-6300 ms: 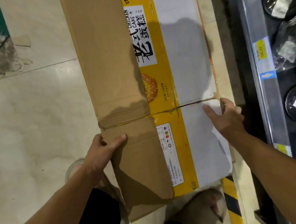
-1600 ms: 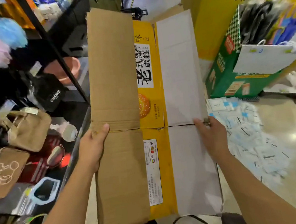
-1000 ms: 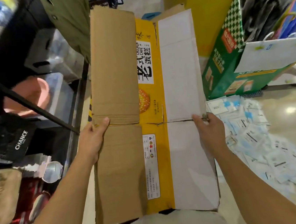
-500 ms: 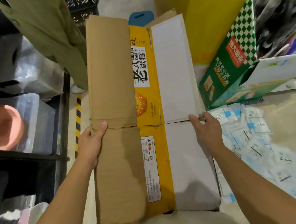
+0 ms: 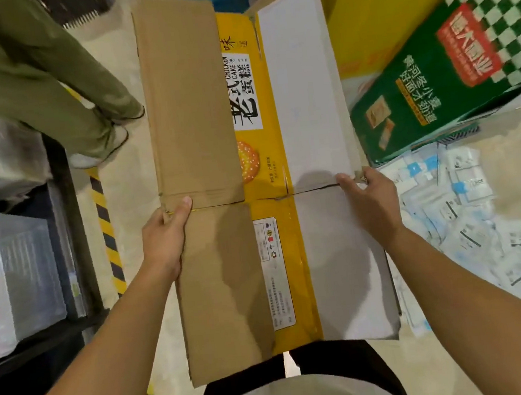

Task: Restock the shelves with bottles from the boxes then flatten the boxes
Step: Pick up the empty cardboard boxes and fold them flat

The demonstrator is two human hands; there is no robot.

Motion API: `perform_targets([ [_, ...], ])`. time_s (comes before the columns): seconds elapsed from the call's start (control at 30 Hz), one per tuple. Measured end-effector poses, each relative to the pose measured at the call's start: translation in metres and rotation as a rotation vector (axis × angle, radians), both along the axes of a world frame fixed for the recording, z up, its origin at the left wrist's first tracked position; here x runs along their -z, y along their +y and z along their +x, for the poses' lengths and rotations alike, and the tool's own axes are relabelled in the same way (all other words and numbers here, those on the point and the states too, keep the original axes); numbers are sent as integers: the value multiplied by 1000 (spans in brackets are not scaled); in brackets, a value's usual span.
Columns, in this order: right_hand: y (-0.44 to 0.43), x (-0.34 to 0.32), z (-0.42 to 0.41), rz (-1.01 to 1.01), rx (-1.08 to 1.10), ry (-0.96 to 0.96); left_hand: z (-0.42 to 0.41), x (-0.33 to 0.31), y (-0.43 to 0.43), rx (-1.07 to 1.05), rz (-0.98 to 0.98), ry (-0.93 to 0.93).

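A flattened cardboard box [image 5: 259, 171], brown, yellow and white with a cake picture, lies level in front of my chest, held off the floor. My left hand [image 5: 165, 236] grips its brown left edge at the middle crease, thumb on top. My right hand [image 5: 371, 205] grips the white right edge at the same crease, with the fingers curled over the rim. No bottles are in view.
A person in olive trousers [image 5: 58, 90] stands at the upper left. Clear plastic bins [image 5: 10, 275] sit on a black shelf at left. A green checked carton [image 5: 452, 80] and several small white packets [image 5: 467, 217] lie on the floor at right. A yellow wall [image 5: 392, 0] stands behind.
I have turned from the shelf aisle toward the yellow wall while carrying the flat box. The green carton and the standing person now sit closer. Both grips are unchanged.
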State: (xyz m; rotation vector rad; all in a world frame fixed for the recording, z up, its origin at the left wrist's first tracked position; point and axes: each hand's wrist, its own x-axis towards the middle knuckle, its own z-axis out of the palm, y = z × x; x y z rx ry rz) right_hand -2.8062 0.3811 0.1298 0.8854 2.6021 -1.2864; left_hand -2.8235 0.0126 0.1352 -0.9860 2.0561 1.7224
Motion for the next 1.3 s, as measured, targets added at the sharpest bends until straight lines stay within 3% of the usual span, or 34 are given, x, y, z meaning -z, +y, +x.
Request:
perform_targets([
  [0.3,37,155,-104,-11,-1,-69,-95,163,37,-45,-25,-78],
  [0.87,40,449,-207,8,-95,-8,-177,460,42,-82,-178,-72],
  [1.13,37,554,-234,55,-114,13,-205,572,39,-82,-198,-78],
  [1.3,32,607,-231,110,-107,-20,-212,605,32,34,-159,-38],
])
